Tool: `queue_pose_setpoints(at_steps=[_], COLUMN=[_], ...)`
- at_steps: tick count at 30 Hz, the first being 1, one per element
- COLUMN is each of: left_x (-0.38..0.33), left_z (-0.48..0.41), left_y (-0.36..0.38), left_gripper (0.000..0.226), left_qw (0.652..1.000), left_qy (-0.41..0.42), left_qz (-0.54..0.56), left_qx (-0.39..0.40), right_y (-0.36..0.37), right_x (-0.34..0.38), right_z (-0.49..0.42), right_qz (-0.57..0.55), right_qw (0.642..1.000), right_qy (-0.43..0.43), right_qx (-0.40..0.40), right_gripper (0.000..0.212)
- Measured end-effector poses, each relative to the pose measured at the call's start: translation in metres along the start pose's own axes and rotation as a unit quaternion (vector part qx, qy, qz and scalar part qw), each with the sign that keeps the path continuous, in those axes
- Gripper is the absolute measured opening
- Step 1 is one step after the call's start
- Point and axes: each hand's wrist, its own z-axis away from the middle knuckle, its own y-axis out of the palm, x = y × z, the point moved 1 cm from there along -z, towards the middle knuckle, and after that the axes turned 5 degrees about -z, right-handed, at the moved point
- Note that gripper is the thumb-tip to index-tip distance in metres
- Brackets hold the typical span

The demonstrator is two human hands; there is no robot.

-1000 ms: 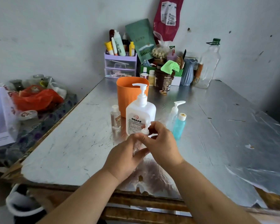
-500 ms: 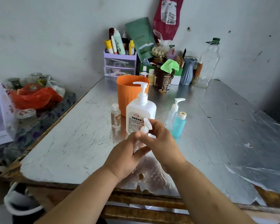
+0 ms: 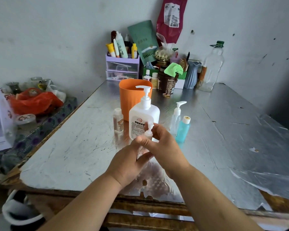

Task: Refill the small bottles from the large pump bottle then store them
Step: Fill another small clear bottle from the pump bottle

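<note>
Foil-covered counter in a grey-walled corner: near its front edge, one small clear pump bottle is held in both hands, the left hand wrapped round its body, the right hand pinching its pump top. Just behind stands one large pump bottle. Three more small bottles flank it: one capped bottle left, one slim pump bottle and one blue bottle right. One orange bin stands behind.

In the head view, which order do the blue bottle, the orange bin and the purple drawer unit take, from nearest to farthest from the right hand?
From the right hand:
1. Blue bottle, just to its right.
2. Orange bin, farther back on the left.
3. Purple drawer unit, against the back wall.
</note>
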Motion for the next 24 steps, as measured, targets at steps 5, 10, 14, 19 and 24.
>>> queue_pose_setpoints(at_steps=[5, 10, 14, 19, 24], left_x=[0.002, 0.002, 0.003, 0.004, 0.003], left_z=[-0.001, 0.0, 0.001, 0.002, 0.002], left_y=[0.0, -0.002, -0.003, -0.002, -0.002], left_gripper=[0.051, 0.061, 0.064, 0.069, 0.063], left_qw=[1.0, 0.999, 1.0, 0.999, 0.999], left_qy=[-0.018, -0.035, -0.028, -0.033, -0.041], left_qz=[-0.013, -0.011, 0.006, 0.003, 0.003], left_qx=[0.005, -0.004, -0.013, -0.016, -0.016], right_y=[0.0, -0.019, -0.044, -0.067, -0.093], right_x=[0.008, 0.02, 0.017, 0.002, -0.008], right_z=[0.0, -0.001, -0.003, 0.005, 0.013], right_qz=[-0.069, -0.166, -0.244, -0.235, -0.087], right_qw=[0.995, 0.977, 0.95, 0.94, 0.949], right_qy=[-0.01, -0.046, 0.006, 0.083, 0.164], right_qx=[-0.069, -0.126, -0.194, -0.234, -0.256], right_gripper=[0.02, 0.016, 0.014, 0.007, 0.017])
